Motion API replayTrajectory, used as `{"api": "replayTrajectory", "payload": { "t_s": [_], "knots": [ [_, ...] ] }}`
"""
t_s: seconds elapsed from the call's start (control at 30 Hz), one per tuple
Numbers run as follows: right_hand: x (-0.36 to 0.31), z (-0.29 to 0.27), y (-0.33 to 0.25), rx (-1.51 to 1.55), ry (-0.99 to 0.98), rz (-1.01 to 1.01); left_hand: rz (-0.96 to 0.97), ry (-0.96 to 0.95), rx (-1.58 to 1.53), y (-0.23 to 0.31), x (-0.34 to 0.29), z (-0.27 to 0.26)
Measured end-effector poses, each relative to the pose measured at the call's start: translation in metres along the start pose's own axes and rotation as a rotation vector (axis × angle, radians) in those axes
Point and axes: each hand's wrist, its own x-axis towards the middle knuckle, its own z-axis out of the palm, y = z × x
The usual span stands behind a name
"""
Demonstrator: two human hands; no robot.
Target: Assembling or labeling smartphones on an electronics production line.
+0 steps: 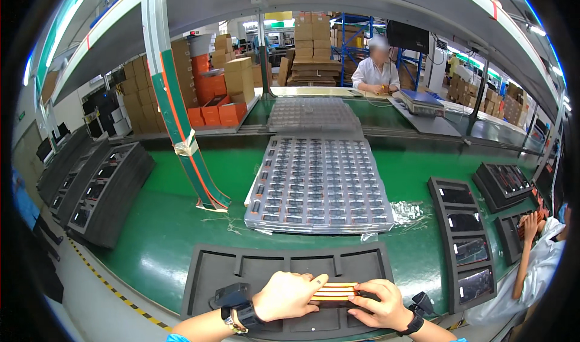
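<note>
Factory floor with stacked cartons (311,37) at the back, green bench (163,173) running across the front. Left hand (290,296) and right hand (383,303) both closed down narrow on a small stack of thin orange-edged slabs (335,292), one hand per end. Stack is over the near black foam tray (211,260), centred roughly on its middle; can't tell if it touches the foam. Dark modules strapped at both wrists, well off the stack.

Step in hand, my read: two-handed holding or squaring of the slabs, edges roughly parallel. Any move from this grip calls for even pressure at both ends, or the layers could slide apart.

Containers: near foam tray has divided pockets; the visible ones show black foam, the hands and forearms hide part. Just beyond, stacked clear plastic trays (320,185) with rows of small dark parts, a few orange bits among them. More clear trays (314,112) behind. Right, four-pocket foam tray (466,235), one flat dark panel per pocket. Left, tall foam tray stacks (130,188), dark panels in the upper pockets. Co-worker in white (377,73) seated across; another at right edge, hand on orange-edged pieces.
</note>
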Motion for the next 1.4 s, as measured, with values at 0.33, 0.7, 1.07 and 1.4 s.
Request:
{"api": "replayTrajectory", "payload": {
  "t_s": [0.33,0.7,1.07,1.4],
  "knots": [
    [0.002,-0.013,0.005,0.709,0.014,0.827,-0.268,0.026,-0.091,-0.006,0.01,-0.018],
    [0.047,0.047,-0.016,1.325,-0.027,0.873,-0.532,0.428,-1.715,0.012,-0.011,0.012],
    [0.043,0.055,0.001,1.428,0.113,1.177,-0.655,0.683,-1.391,-0.013,-0.074,0.035],
    [0.025,0.094,-0.021,0.968,0.009,1.082,-0.793,0.712,-1.069,-0.029,-0.096,0.07]
  ]
}}
